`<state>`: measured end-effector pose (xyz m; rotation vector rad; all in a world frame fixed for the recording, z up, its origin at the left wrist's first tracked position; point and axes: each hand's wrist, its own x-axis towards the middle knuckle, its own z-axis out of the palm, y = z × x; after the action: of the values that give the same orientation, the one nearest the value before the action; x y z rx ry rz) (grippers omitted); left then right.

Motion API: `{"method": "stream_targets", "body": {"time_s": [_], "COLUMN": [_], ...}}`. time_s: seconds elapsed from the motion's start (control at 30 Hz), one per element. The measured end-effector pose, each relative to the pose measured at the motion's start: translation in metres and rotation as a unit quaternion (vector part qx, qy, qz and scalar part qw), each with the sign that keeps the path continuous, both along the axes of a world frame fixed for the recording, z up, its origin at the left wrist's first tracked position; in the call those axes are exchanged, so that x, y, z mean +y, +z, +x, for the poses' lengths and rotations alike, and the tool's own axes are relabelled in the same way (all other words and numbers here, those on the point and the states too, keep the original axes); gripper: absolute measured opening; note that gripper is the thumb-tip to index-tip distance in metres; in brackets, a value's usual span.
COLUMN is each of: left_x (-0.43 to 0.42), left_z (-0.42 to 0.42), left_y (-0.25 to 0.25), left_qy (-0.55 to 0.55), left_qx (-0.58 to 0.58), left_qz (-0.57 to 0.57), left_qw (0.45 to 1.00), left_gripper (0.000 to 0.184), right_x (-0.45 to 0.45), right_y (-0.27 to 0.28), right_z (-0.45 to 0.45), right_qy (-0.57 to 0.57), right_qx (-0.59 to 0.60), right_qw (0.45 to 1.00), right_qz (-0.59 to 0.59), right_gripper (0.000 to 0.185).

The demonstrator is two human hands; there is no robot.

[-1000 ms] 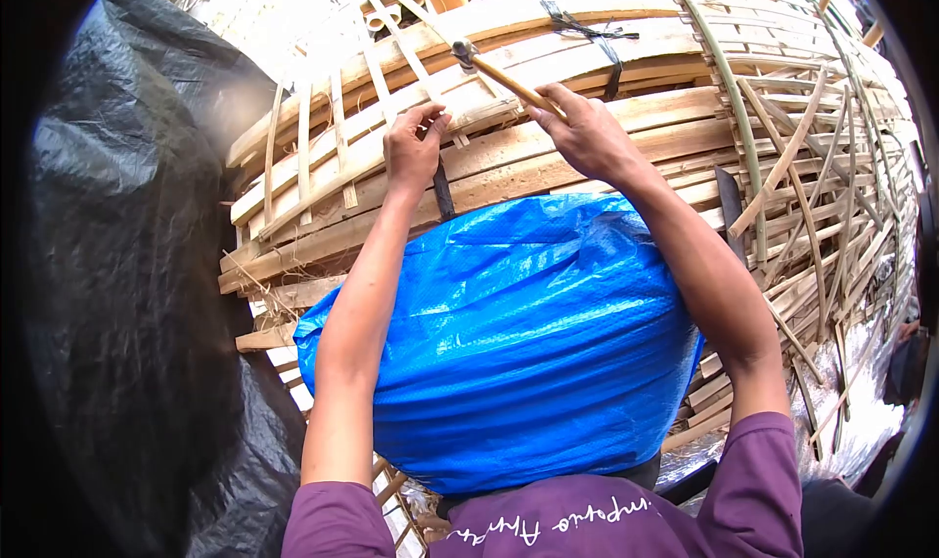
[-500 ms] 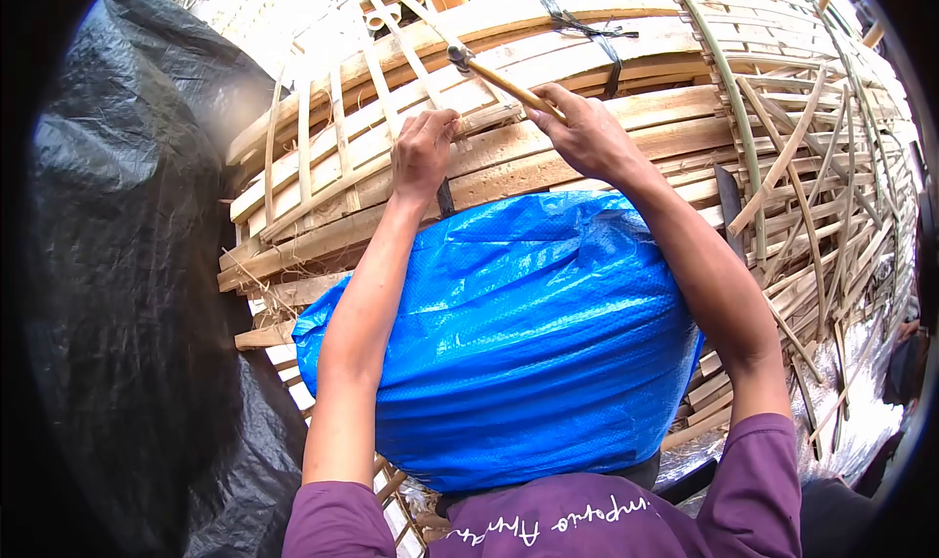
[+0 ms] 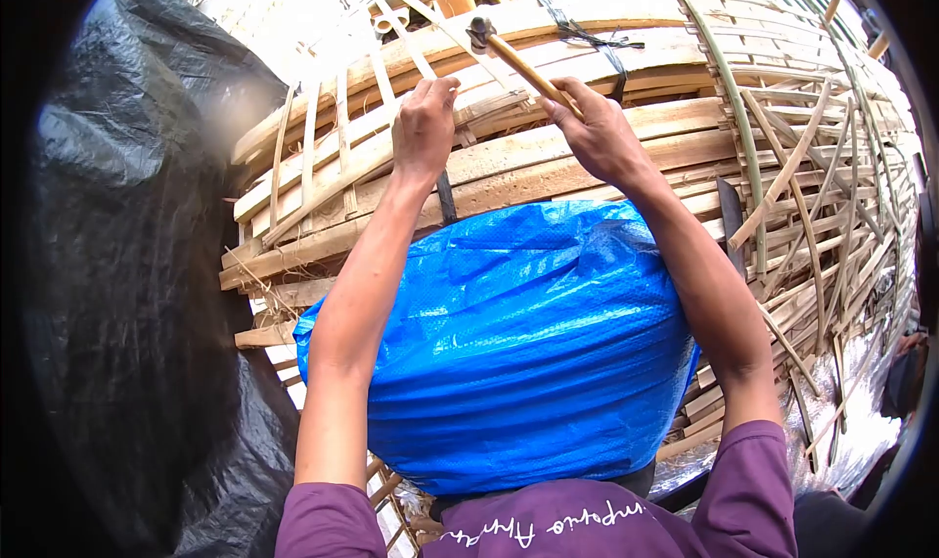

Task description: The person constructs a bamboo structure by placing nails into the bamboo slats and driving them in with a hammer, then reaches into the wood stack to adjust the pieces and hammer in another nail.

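Wooden strips (image 3: 342,128) already cross the planks (image 3: 509,160) toward their left edge, how much remains unclear, while the right hand (image 3: 599,133) wraps its fingers round a hammer (image 3: 528,69) above them and the left hand (image 3: 424,128) bunches its fingers, any pinch hidden.

We count two bare hands: one left hand (image 3: 425,133) and one right hand (image 3: 599,133). We see one hammer (image 3: 523,68), one blue sheet (image 3: 518,362), one black tarpaulin (image 3: 117,265) and one purple shirt (image 3: 577,524) with two sleeves (image 3: 748,480). Wooden planks (image 3: 675,117) and thin strips (image 3: 780,164) are many, overlapping too much for us to number.
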<state>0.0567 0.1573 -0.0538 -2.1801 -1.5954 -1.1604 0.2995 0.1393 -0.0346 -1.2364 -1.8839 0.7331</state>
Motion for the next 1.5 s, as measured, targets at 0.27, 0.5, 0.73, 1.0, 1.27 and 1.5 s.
{"method": "stream_targets", "body": {"time_s": [0.27, 0.5, 0.73, 1.0, 1.27, 1.5], "left_x": [-0.002, -0.004, -0.007, -0.024, -0.033, -0.029], "left_z": [-0.004, -0.046, -0.095, -0.091, -0.106, -0.085], "left_y": [0.017, -0.023, -0.014, -0.03, -0.033, 0.021], "left_qy": [0.017, 0.008, -0.014, 0.001, 0.008, 0.097], "left_qx": [0.018, 0.049, 0.013, 0.031, 0.033, -0.037], "left_qz": [-0.044, -0.059, -0.107, -0.084, -0.01, 0.029], "left_qw": [0.999, 0.997, 0.994, 0.996, 0.999, 0.994], "left_gripper": [0.014, 0.013, 0.013, 0.013, 0.012, 0.007], "right_x": [0.0, -0.001, 0.0, -0.001, -0.009, -0.008], "right_y": [-0.001, 0.001, 0.002, -0.001, 0.008, 0.009], "right_z": [0.003, 0.003, 0.002, 0.003, 0.005, 0.004], "right_qy": [-0.005, -0.001, 0.002, -0.001, 0.006, -0.015], "right_qx": [0.008, 0.018, 0.015, 0.019, -0.013, 0.022], "right_qw": [1.0, 0.999, 0.999, 0.999, 0.998, 0.999], "right_qz": [-0.014, -0.026, -0.045, -0.047, -0.069, -0.042], "right_gripper": [0.036, 0.035, 0.035, 0.034, 0.034, 0.033]}}
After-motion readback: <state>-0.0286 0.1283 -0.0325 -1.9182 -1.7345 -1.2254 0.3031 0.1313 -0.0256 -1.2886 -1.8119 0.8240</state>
